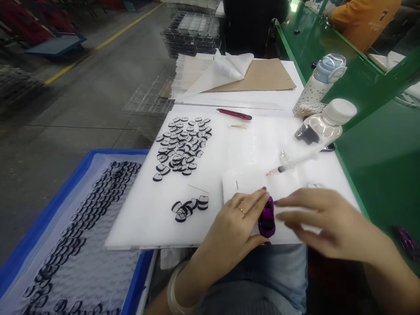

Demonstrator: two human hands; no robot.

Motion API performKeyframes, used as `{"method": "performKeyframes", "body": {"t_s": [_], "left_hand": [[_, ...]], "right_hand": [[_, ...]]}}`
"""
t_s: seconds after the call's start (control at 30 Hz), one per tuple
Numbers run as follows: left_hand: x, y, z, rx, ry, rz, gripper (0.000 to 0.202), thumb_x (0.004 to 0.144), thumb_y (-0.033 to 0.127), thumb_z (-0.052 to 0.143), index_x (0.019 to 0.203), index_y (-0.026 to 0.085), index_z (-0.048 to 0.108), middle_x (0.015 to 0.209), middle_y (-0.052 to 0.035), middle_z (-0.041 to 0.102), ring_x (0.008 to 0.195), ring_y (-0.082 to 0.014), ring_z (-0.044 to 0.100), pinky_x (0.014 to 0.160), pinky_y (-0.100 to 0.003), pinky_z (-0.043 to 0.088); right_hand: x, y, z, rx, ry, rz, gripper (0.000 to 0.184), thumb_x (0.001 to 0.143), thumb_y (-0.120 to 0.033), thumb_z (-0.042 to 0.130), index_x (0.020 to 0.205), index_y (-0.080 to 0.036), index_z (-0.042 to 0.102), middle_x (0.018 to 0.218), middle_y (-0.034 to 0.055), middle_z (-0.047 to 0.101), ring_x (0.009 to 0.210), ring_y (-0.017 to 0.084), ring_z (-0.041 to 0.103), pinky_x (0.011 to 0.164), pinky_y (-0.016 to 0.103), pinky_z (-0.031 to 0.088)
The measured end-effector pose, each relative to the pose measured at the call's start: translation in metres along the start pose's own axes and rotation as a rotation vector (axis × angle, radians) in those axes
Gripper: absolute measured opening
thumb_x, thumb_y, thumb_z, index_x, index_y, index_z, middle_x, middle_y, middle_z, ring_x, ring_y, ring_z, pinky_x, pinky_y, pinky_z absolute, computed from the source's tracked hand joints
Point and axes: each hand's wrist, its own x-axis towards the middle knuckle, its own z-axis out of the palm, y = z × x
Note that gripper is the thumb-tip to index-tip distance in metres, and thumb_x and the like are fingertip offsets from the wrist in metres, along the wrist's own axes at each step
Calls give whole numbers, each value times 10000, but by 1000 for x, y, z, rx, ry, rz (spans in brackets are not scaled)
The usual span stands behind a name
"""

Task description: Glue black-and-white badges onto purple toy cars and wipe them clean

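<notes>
A small purple toy car (267, 218) stands near the front edge of the white foam-covered table, its nose or tail pointing at me. My left hand (238, 221) grips the car from its left side, fingers at the far end and thumb at the near end. Just right of the car hovers my right hand (323, 223), fingers apart and slightly blurred, with nothing visible in it. Beyond the hands lies a syringe (292, 164) with an orange tip. Several small black-edged clear parts (188, 208) are grouped left of my left hand.
More such parts (183, 146) are spread on the table's left, with a red box cutter (234, 114) behind. A clear bottle (323, 124) and a dotted water bottle (318, 83) stand right. A blue tray (83, 164) sits lower left. Another purple car (408, 243) rests on the green surface.
</notes>
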Motion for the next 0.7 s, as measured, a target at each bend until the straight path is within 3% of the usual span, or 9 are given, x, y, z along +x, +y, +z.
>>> {"method": "performKeyframes", "body": {"t_s": [0.07,0.1,0.2,0.27,0.3,0.4,0.5,0.57,0.7], "left_hand": [[2,1,2,-5,27,-5,877,713,327,874,1437,143,414,1415,-121,561,1120,-278,552,960,-437,557],[3,2,4,-4,55,-14,858,698,317,886,1414,143,446,1403,-124,568,1115,-282,555,952,-444,558],[7,5,9,-25,174,-33,767,655,266,884,1324,113,540,1313,-139,613,1081,-290,578,923,-451,561],[10,7,12,-58,246,-48,712,620,259,848,1260,86,589,1225,-137,650,1040,-289,596,894,-448,565],[12,8,13,-78,266,-60,692,604,267,831,1232,81,608,1184,-130,664,1018,-286,603,879,-446,567],[15,10,14,-140,275,-109,632,583,285,811,1169,105,655,1126,-105,680,977,-275,617,833,-441,572],[17,11,13,-183,273,-165,575,581,282,808,1125,138,687,1089,-86,683,945,-266,626,794,-441,574],[18,12,12,-197,281,-193,553,585,275,798,1113,144,699,1073,-86,683,943,-268,633,793,-448,574],[19,14,13,-224,327,-182,514,599,272,770,1088,122,718,1035,-98,686,940,-268,643,807,-450,574]], "right_hand": [[4,11,-2,86,254,274,33,896,-221,673,919,-218,650,850,15,716,746,164,671,660,293,562],[7,15,0,128,357,400,112,862,-266,724,915,-221,637,834,10,707,739,169,673,668,297,567],[17,20,15,345,350,574,187,890,-367,696,993,-215,660,995,47,727,929,224,698,820,367,578],[19,15,21,523,343,534,142,958,-344,607,983,-232,690,1073,49,725,1062,234,672,906,391,548],[18,11,22,593,413,490,134,974,-306,583,972,-244,702,1067,42,721,1063,223,664,920,390,535],[12,2,21,791,659,337,148,953,-233,602,1031,-286,717,894,18,667,817,174,618,802,357,515],[8,1,26,984,526,371,213,912,-447,648,1048,-295,709,746,7,542,662,170,467,626,335,421],[7,1,29,1110,406,439,317,891,-580,620,924,-274,695,733,15,525,664,181,454,600,338,380],[7,-8,28,1453,468,258,534,915,-573,583,553,-219,413,491,-37,308,477,133,300,528,327,306]]}}
